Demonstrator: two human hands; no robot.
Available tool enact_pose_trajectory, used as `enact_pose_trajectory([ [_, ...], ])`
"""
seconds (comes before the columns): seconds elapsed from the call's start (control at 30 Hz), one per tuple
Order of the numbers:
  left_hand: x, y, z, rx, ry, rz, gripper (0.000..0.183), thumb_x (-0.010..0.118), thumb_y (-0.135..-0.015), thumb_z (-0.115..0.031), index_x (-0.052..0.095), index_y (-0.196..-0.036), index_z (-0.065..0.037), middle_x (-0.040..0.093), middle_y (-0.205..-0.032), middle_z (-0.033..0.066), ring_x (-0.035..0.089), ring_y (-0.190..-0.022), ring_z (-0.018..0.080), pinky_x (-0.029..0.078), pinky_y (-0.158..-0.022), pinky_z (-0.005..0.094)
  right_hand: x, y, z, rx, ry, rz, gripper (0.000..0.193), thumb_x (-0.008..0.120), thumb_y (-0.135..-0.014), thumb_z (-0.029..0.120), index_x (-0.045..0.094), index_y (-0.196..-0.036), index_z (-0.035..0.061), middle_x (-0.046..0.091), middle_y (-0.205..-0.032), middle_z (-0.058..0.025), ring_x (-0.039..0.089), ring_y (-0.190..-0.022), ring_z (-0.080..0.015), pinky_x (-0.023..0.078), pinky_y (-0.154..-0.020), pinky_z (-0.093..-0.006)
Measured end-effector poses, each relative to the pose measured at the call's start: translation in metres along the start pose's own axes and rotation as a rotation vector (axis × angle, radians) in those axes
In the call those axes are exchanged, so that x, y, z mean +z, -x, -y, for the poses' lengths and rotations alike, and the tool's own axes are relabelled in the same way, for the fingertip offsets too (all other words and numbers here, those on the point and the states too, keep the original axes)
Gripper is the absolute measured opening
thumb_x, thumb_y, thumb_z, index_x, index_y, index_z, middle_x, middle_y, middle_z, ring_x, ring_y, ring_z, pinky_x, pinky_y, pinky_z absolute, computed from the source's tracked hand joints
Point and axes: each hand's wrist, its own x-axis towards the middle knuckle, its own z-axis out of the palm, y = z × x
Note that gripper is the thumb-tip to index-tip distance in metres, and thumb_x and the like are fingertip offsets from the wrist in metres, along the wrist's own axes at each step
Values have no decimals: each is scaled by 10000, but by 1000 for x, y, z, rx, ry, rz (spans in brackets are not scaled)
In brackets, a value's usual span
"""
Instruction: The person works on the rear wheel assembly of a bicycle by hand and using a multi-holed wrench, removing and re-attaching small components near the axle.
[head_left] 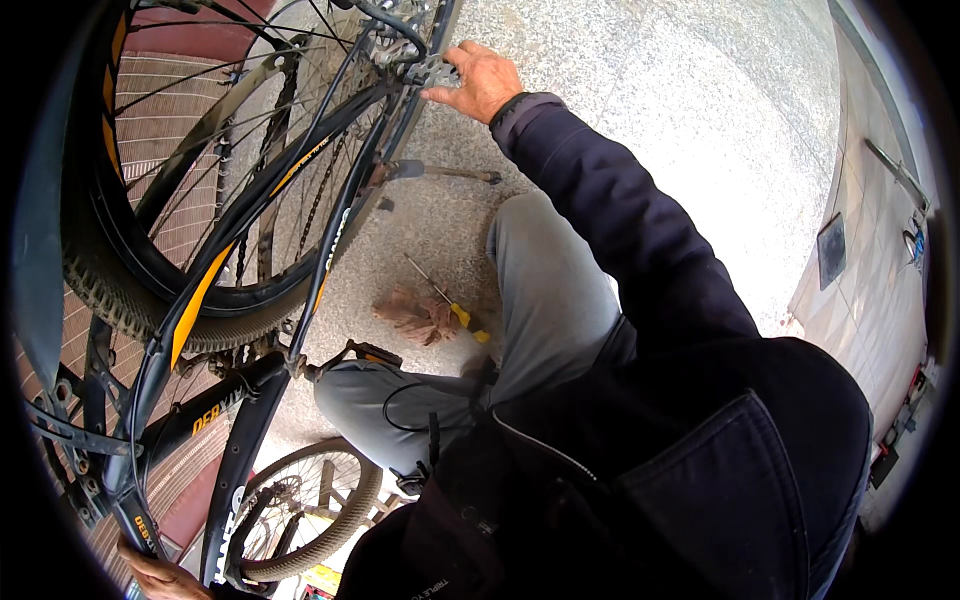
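Observation:
A black bicycle frame (262, 385) with yellow-orange accents stands along my left side. At the far end of its spoked wheel, my right hand (485, 82) reaches out, thumb and fingers closed around a silver metal part (432, 73) by the hub. The exact kind of that part is hard to make out. Down at the lower left, my left hand (165, 577) grips a dark frame tube (138, 520), its fingers partly hidden by the tube. The knobby tire (125, 300) of the near wheel lies between the two hands.
On the speckled floor lie a yellow-handled screwdriver (440, 290) and a crumpled brown cloth or glove (415, 318). A kickstand (450, 174) juts out from the frame. Below, another wheel (345, 525) and a pedal (372, 354) sit near my knee. A striped mat (180, 75) lies behind the bicycle.

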Motion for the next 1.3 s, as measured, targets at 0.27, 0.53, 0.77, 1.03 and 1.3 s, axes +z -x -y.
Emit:
enact_pose_trajectory([
  [0.27,-3,-4,-15,635,-445,-343,239,507,-918,-203,462,-1056,-14,554,-602,45,458,-371,183,349,-345,335,22,-9,0,76,-93,-131,336,718,-711,251,653,-962,37,573,-850,-138,585,-777,-334,484,-701,-408],
  [0.53,4,0,-5,10,-23,-24,532,286,-959,-479,624,-1127,-104,656,-1011,128,630,-899,291,462,-742,374,36,-1,9,254,-104,-229,278,707,-678,214,659,-908,66,563,-837,-155,578,-776,-349,473,-699,-427],
  [0.77,-12,9,-40,-10,40,-35,540,294,-960,-460,634,-1080,-57,651,-1019,129,621,-922,299,465,-765,365,0,-22,-17,44,-171,398,474,676,-742,431,659,-1025,52,643,-951,-184,602,-921,-319,472,-815,-390],
  [1.03,-12,6,-37,76,25,-30,522,309,-967,-427,632,-1072,-31,649,-1002,154,620,-909,305,458,-768,371,-5,-43,-23,-197,45,436,488,656,-758,466,669,-922,6,650,-829,-184,617,-838,-343,489,-749,-402],
  [1.3,-6,10,-18,124,-28,-31,450,311,-979,-353,587,-1139,-35,640,-1042,148,625,-906,306,469,-756,364,-21,-56,0,-69,176,551,421,677,-739,439,687,-983,96,667,-852,-135,627,-846,-313,500,-742,-379],
])
